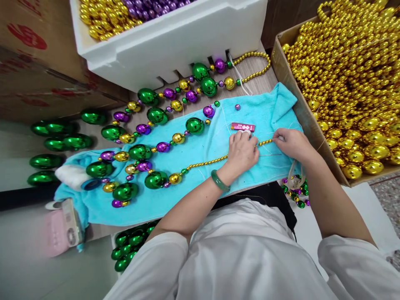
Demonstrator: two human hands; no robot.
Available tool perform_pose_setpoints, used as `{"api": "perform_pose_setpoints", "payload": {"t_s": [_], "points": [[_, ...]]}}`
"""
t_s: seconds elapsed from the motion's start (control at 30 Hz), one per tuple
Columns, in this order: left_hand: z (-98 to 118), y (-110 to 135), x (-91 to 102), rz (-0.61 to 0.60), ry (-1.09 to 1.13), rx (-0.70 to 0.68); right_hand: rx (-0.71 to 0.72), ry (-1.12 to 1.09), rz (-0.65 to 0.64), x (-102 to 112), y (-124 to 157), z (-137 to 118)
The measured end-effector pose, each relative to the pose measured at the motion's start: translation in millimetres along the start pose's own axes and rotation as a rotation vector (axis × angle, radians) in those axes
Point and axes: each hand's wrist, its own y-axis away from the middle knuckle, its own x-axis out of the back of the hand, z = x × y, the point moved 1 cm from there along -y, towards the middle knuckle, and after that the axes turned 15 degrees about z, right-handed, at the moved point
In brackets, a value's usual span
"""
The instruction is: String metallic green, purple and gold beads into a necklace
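Observation:
A strand of small gold beads (206, 162) lies across a turquoise towel (193, 196) and joins larger green, gold and purple balls (156, 179) at its left end. My left hand (242, 152), a green bangle on its wrist, rests closed on the strand. My right hand (292, 143) pinches the strand's right end and a thin white thread. A small red packet (243, 126) and a white object lie just beyond my left hand. A loose purple bead (237, 107) sits further back on the towel.
More big-bead strands (175, 104) lie behind. A white foam box (175, 41) of beads stands at the back; a cardboard box (353, 83) of gold beads is at the right. Green balls (56, 141) lie at the left, a pink object (62, 227) near the table's front-left.

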Motion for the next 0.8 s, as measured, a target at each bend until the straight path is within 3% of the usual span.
{"api": "perform_pose_setpoints", "payload": {"t_s": [0.2, 0.53, 0.8], "points": [[-2.4, 0.5, 2.2, -0.004, -0.026, 0.017, 0.013, 0.003, 0.013, -1.1, -0.1, 0.6], [17.4, -14.6, -6.2, 0.049, -0.009, -0.064, 0.016, 0.004, -0.005, -1.8, -0.7, 1.9], [13.2, -13.5, -8.1, 0.041, -0.029, -0.053, 0.011, 0.012, -0.008, -1.4, -0.6, 1.4]]}}
